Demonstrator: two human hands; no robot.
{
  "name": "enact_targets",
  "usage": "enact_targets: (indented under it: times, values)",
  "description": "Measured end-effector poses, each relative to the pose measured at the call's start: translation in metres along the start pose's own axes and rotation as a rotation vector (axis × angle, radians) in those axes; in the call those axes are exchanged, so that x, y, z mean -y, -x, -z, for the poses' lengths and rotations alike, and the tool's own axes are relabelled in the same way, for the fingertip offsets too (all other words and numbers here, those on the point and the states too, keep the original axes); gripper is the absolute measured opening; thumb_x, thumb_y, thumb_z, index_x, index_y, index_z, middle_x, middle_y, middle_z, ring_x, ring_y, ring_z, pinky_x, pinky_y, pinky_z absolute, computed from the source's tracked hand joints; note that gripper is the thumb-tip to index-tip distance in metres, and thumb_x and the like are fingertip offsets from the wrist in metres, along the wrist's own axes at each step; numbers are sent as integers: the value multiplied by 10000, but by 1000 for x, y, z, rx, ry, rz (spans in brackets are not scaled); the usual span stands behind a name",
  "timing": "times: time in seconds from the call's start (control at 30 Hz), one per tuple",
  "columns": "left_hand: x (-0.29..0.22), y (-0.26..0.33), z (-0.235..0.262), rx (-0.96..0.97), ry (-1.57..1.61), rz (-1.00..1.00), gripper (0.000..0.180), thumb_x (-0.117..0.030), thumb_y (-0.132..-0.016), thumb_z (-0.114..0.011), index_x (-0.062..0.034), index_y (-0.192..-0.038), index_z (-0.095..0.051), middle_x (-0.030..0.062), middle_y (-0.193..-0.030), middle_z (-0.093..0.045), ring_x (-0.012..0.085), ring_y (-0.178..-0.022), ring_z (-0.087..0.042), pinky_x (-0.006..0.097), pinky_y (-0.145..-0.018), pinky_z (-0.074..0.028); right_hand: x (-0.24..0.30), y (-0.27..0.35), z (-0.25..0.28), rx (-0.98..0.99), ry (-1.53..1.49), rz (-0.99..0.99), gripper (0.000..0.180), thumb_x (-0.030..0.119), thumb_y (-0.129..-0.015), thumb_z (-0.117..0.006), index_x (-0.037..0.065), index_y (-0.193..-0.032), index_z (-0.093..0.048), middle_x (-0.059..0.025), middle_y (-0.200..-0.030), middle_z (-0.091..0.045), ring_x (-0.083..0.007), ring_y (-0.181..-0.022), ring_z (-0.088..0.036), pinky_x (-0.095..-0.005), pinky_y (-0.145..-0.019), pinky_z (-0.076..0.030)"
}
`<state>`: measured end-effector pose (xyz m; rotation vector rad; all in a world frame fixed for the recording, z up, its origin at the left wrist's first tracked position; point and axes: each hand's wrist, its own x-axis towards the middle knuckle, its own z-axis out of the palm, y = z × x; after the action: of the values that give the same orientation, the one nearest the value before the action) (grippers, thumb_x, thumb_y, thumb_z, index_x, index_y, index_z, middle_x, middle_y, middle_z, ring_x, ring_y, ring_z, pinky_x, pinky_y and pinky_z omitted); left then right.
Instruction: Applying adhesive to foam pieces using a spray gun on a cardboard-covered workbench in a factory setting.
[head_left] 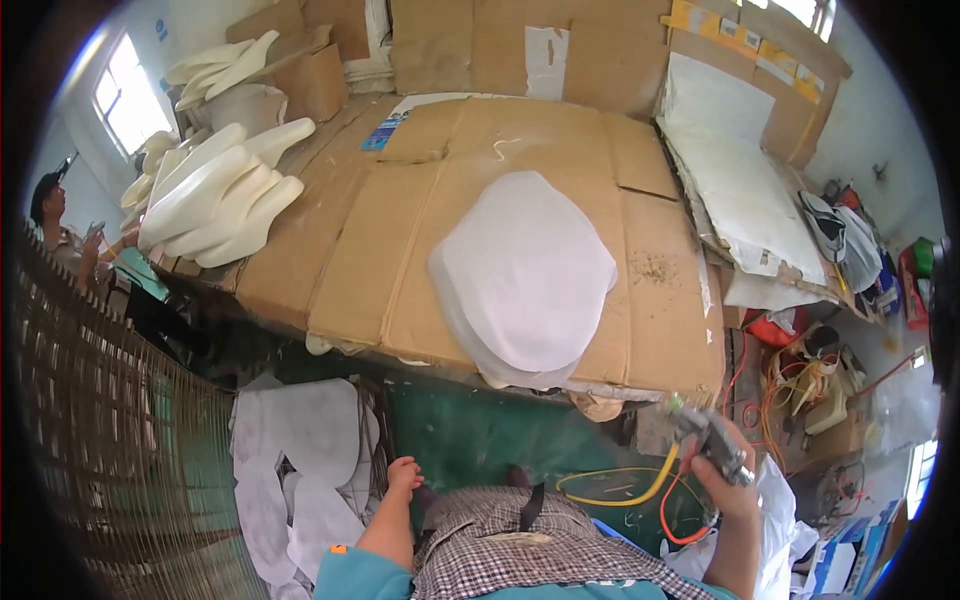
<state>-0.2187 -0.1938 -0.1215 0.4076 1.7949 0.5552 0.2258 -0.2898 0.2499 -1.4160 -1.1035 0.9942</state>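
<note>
My right hand (728, 487) is raised at the lower right, wrapped around a grey metal pneumatic gun (708, 440) whose yellow hose (640, 492) curls down toward the floor. My left hand (403, 473) hangs low beside my body with fingers curled and nothing in it, near white fabric pieces (300, 450) on the floor. On the cardboard-covered table (400, 290) in front of me lies a stack of white rounded fabric-covered pads (525, 275).
Cream foam shapes (215, 195) are piled at the table's left end. A wire mesh rack (90, 420) stands at the left, and a person (60, 225) sits beyond it. Cardboard sheets (560, 50) lean at the back. Orange cables and tools (800, 380) clutter the floor at the right.
</note>
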Motion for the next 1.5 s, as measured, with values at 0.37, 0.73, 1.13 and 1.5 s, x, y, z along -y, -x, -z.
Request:
enact_targets:
  times: [0.37, 0.73, 1.13, 1.5]
  values:
    - [-99, 3, -56, 55, -55, -581, 224, -50, -753, -553, -29, -971, -598, 38, -706, -585, 111, -535, -541, 252, -478, -441, 6, 16, 19, -34, 173, -9, 446, 10, -742, -606, -45, -1163, -471, -38, -779, -567, -112, -680, -555, -236, -630, -468]
    - [-222, 46, -185, -168, -530, -920, 351, -173, -750, -568, -29, -1070, -555, 149, -971, -601, 287, -918, -579, 377, -795, -456, -1, 13, 24, 82, 55, 30, 475, 6, -700, -646, -30, -1149, -497, -46, -777, -594, -110, -714, -578, -241, -650, -475]
    - [-236, 49, -207, -304, -727, -847, 209, -195, -776, -568, -27, -897, -538, 179, -971, -562, 371, -901, -562, 448, -762, -465, -12, -31, 29, -223, 9, 91, 491, 39, -765, -614, -42, -1214, -431, -44, -795, -558, -120, -692, -552, -244, -646, -465]
    - [-241, 31, -217, -281, -364, -867, 157, -164, -728, -558, -12, -687, -563, 143, -721, -601, 293, -699, -598, 398, -650, -466, -23, 1, 37, -47, -97, -7, 506, 15, -718, -653, -25, -1183, -459, -71, -804, -580, -156, -735, -595, -278, -650, -498]
